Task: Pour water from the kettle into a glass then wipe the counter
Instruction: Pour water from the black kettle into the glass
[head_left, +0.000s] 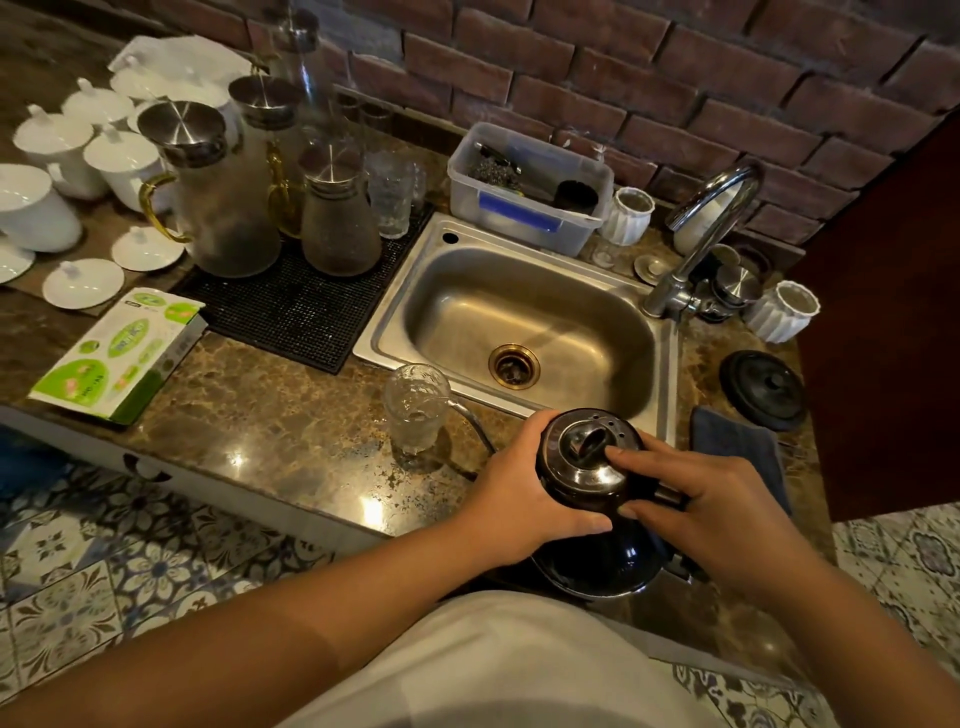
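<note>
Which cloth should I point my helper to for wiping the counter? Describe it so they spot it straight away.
Start at the steel sink and go to its front right corner. The dark blue-grey cloth lies flat on the counter there, just beyond the right hand on the kettle. It sits in front of a round black lid and is the only soft fabric item.

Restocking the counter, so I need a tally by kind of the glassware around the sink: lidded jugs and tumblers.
Lidded glass jugs: 3, big gold-handled, one behind it, small one
Glass tumblers: 2, on the mat, under the kettle spout
Total: 5
</note>
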